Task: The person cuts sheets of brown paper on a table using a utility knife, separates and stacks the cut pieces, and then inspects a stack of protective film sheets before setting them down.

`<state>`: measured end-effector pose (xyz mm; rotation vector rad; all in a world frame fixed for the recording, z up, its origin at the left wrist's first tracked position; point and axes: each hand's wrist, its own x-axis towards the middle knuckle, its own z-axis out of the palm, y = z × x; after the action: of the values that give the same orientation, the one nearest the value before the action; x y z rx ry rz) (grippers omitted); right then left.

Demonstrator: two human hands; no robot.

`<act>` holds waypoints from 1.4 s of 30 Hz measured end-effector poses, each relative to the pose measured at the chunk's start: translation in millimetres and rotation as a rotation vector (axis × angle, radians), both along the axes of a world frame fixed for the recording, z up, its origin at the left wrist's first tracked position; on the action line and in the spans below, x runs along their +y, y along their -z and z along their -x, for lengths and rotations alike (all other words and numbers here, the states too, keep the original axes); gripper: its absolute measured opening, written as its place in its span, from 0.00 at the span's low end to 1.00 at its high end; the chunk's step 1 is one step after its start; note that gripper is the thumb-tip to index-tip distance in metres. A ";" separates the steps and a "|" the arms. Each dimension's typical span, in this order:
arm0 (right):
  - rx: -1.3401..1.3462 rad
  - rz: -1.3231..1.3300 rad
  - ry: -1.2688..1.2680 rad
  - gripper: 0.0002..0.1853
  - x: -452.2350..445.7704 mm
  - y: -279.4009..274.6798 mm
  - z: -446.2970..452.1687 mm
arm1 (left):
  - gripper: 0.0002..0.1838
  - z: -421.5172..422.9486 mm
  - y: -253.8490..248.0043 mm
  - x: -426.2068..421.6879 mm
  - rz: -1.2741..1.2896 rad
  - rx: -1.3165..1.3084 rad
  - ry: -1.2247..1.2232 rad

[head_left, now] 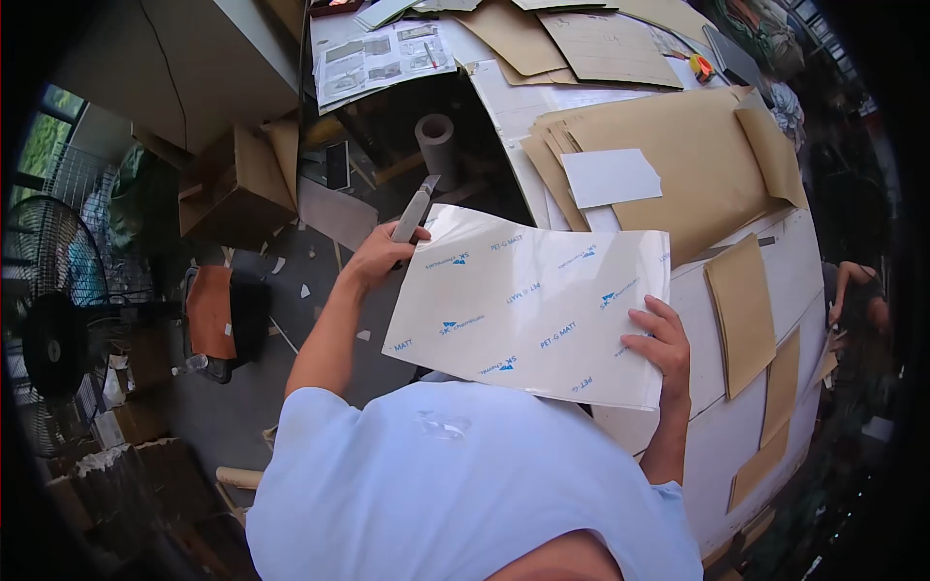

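Observation:
A white sheet with blue "PET-G MATT" print (542, 305) lies in front of my body, its right part over the table edge. My left hand (383, 254) is closed around a grey utility knife (415, 213) whose blade end points up and away, and its fingers are at the sheet's upper left corner. My right hand (664, 341) holds the sheet's right edge, with fingers spread on its top face and the thumb hidden.
Brown paper sheets (697, 145) and a white piece (610, 177) lie on the white table (693, 305). A paper roll (435, 136), cardboard box (237, 189), orange-topped stool (210, 308) and fan (53, 339) are to the left. Another person's arm (852, 276) is at far right.

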<state>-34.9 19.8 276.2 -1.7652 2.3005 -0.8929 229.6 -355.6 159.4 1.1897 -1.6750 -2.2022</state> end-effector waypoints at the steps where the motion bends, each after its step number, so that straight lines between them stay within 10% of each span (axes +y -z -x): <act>1: 0.023 0.006 -0.041 0.13 -20.3 -7.4 4.1 | 0.17 -5.2 -5.4 -24.5 -0.063 0.016 0.030; 11: 0.031 0.074 -0.179 0.13 -193.0 14.8 90.8 | 0.19 23.6 -30.6 -177.7 -0.211 0.055 0.051; 18: 0.009 0.121 -0.279 0.15 -346.2 52.0 147.6 | 0.07 95.7 22.7 -250.7 0.163 -0.232 -0.370; 29: 0.245 -0.216 -0.314 0.16 -502.2 24.8 217.3 | 0.10 193.9 145.4 -329.5 0.103 -0.150 -0.497; 42: 0.249 -0.551 -0.328 0.16 -595.2 2.9 217.5 | 0.11 206.5 153.1 -344.0 -0.007 -0.297 -0.405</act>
<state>-252.4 -575.4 273.3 -1.9690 2.0131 0.0212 23.1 -699.6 6.4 1.7480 -1.3561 -1.8568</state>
